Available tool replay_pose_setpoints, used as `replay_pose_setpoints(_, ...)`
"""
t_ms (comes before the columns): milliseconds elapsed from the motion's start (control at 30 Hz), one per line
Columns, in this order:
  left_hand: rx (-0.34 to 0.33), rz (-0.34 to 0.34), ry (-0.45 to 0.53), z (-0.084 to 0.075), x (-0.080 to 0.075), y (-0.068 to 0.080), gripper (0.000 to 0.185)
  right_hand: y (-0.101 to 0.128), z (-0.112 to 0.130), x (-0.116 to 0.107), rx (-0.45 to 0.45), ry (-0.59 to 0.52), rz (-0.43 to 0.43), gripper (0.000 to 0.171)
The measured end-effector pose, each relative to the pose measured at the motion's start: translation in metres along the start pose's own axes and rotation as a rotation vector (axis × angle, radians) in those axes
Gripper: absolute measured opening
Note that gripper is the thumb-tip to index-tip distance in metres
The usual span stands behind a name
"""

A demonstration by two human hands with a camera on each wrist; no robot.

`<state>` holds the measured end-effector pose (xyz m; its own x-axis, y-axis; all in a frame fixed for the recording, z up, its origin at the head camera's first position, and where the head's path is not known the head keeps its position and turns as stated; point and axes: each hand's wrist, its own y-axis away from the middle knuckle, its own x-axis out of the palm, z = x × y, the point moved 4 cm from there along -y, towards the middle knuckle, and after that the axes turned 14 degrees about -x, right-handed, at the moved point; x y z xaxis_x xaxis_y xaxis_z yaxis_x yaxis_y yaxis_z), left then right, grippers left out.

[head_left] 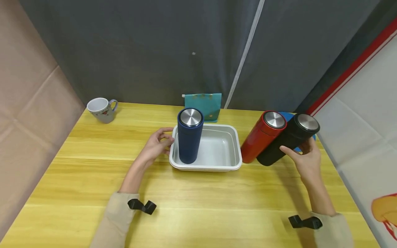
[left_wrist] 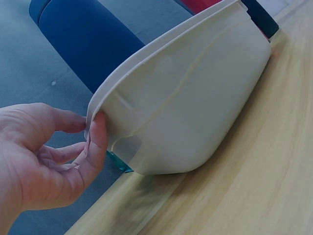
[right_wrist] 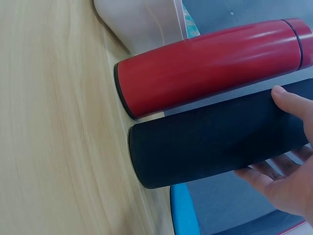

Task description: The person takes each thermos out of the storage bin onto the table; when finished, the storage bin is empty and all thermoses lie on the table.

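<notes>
Head view is bright, warm, mostly sharp; soft shadows on table (head_left: 223,203), glare on steel lid (head_left: 190,117). Wrist views dimmer, cooler, slightly soft; sheen along red bottle (right_wrist: 210,63), shadow beneath white tray (left_wrist: 190,107).

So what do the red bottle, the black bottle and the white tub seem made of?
Red bottle: probably painted metal, glossy, with bright reflected streaks. Black bottle: perhaps coated metal, matte, showing hardly any shine. White tub: likely moulded plastic, smooth, with a thin rim.

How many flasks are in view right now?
3: the blue flask stands in the white tray; the red flask is right of the tray; the black flask, right of that, is in the right hand.
</notes>
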<state>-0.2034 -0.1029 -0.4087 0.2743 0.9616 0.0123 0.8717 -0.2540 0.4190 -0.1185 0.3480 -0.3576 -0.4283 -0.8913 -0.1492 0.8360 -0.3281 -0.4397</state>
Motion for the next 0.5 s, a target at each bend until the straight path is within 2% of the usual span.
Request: replay_pose_setpoints(500, -0.008, 0.003, 0.018, -0.0002, 0.0055, -0.0028, 0.043, 0.0022, -0.0016, -0.0031, -0.010, 0.035, 0.020, 0.062)
